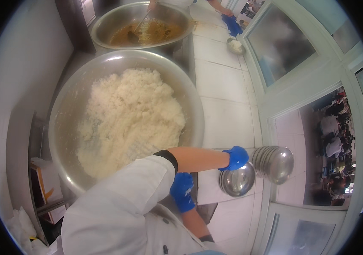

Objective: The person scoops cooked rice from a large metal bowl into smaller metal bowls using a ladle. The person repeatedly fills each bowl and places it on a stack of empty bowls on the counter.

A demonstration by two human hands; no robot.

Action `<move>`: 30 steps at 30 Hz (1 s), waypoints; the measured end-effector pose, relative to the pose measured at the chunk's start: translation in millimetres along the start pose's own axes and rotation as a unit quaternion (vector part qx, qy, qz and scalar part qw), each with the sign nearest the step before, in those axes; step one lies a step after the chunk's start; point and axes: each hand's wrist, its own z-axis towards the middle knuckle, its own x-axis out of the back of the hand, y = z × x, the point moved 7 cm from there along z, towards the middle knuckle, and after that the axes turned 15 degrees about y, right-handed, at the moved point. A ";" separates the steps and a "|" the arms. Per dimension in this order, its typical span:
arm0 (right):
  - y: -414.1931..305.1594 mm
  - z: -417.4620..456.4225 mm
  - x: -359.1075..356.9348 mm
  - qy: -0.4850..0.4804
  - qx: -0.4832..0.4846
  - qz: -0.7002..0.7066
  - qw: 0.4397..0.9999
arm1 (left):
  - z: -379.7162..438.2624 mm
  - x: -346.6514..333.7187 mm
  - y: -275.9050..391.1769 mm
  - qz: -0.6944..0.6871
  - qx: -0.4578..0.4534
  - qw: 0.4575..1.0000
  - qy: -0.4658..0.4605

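A wide steel basin (197,105) holds a large heap of white rice (136,111). My left hand (237,157), in a blue glove, reaches across to the right and rests at the rim of a short stack of steel bowls (238,181); its fingers are mostly hidden. A taller stack of steel bowls (274,164) stands just beyond it, tilted. Close to my body, beside the basin's lower right edge, is my right hand (183,193), in a blue glove with white bits on it. Whether it holds anything cannot be seen.
Behind the rice basin stands another steel basin (184,28) with brown food and a ladle (133,36), held by a co-worker's hand. A bowl of rice (235,46) sits on the white tiled counter (226,118) near the co-worker's other hand. A framed window opening (267,105) borders the counter.
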 end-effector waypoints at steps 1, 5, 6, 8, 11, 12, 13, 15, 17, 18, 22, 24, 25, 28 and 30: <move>-4.1 7.3 5.2 0.028 0.010 0.041 0.999 | -3.0 11.9 5.6 -0.064 0.025 0.993 0.091; 1.5 -2.8 -2.4 0.146 -0.041 0.084 0.985 | -58.4 61.7 21.2 -0.384 0.210 0.854 0.281; -6.4 -3.2 -3.1 0.117 0.000 0.074 0.990 | -72.1 83.4 24.6 -0.286 0.144 0.896 0.309; -11.7 2.9 -6.4 0.068 0.086 0.071 0.991 | -116.8 111.7 6.3 -0.152 0.023 0.901 0.405; 23.7 -23.0 -36.9 -0.120 -0.053 0.002 0.991 | -241.1 154.2 -43.0 -0.212 0.091 0.856 0.462; 29.6 -24.5 -43.0 -0.164 -0.161 0.067 0.971 | -298.7 160.7 -64.8 -0.381 0.196 0.788 0.442; 31.8 -25.1 -48.8 -0.210 -0.259 0.127 0.934 | -356.1 164.3 -87.9 -0.467 0.201 0.724 0.466; 25.9 -18.4 -62.9 -0.320 -0.197 0.079 0.923 | -485.6 144.8 -135.2 -0.381 0.297 0.671 0.562; -15.5 10.2 -66.0 -0.318 0.030 -0.080 0.944 | -598.0 114.7 -130.5 -0.371 0.383 0.552 0.641; -21.0 13.8 -75.7 -0.333 0.087 -0.100 0.934 | -653.9 83.0 -133.2 -0.319 0.453 0.516 0.653; -24.5 18.4 -130.8 -0.410 0.201 -0.162 0.875 | -733.7 43.6 -81.4 -0.142 0.579 0.479 0.644; -12.1 1.1 -171.9 -0.434 0.174 -0.173 0.867 | -742.9 33.1 -68.2 -0.036 0.511 0.481 0.711; -38.5 -2.5 -179.1 -0.468 0.123 -0.183 0.856 | -745.2 35.6 -65.3 -0.002 0.504 0.481 0.717; -44.2 -28.5 -233.8 -0.533 0.006 -0.164 0.830 | -741.2 33.1 -61.5 0.048 0.503 0.475 0.721; -47.7 -45.6 -249.8 -0.566 -0.027 -0.152 0.810 | -746.6 30.4 -68.3 0.026 0.520 0.449 0.726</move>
